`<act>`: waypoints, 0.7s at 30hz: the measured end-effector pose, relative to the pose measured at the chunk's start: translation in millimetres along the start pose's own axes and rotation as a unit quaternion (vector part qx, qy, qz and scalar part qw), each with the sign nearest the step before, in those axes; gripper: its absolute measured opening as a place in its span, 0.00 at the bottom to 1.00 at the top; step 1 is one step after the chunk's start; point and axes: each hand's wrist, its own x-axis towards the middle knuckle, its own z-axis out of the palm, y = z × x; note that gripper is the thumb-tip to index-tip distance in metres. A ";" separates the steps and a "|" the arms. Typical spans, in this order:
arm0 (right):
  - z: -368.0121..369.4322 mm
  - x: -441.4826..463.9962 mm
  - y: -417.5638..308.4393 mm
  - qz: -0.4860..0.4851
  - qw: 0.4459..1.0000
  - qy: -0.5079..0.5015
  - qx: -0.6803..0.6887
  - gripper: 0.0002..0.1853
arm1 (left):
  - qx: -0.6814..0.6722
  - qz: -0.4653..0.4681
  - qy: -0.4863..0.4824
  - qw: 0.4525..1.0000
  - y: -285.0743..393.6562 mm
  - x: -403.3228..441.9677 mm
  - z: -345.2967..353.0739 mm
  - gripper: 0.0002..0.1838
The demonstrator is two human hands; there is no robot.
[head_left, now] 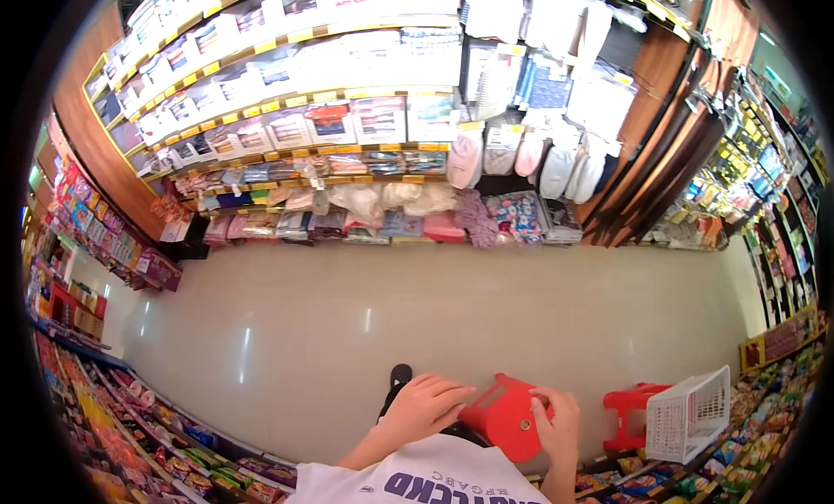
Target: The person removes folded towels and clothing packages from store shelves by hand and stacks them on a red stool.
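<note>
A red plastic stool [504, 420] with a small round hole in its top stands on the floor close in front of my body. Over its left side is my left hand [430, 404], palm down with the fingers stretched toward the stool, holding nothing. My right hand [556, 421] hovers at the stool's right edge, its thumb and forefinger loosely curved and apart. Whether either hand touches the stool, I cannot tell. To the right, a white plastic basket [689, 414] lies tilted beside a second red stool [627, 417].
Across the pale tiled floor [365, 304] stands a lit shelf of boxed and folded textiles [330, 126]. Slippers and caps [556, 169] hang at its right. Snack packets [195, 469] line the shelves along the near side. A black shoe [400, 374] shows beside my left hand.
</note>
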 end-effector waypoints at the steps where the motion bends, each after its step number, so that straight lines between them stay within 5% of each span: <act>1: 7.6 8.5 -4.5 -0.002 1.000 -0.004 0.008 0.06 | 0.011 -0.016 0.016 1.000 -4.9 -4.9 -7.3 0.13; 6: 33.9 59.1 -47.8 -0.139 0.989 -0.058 0.000 0.06 | 0.041 -0.046 0.049 0.997 -40.5 -13.3 -46.4 0.14; 21: 184.3 157.0 -182.0 -0.238 0.965 -0.085 0.072 0.05 | 0.127 -0.063 0.097 0.985 -183.3 -12.0 -224.8 0.13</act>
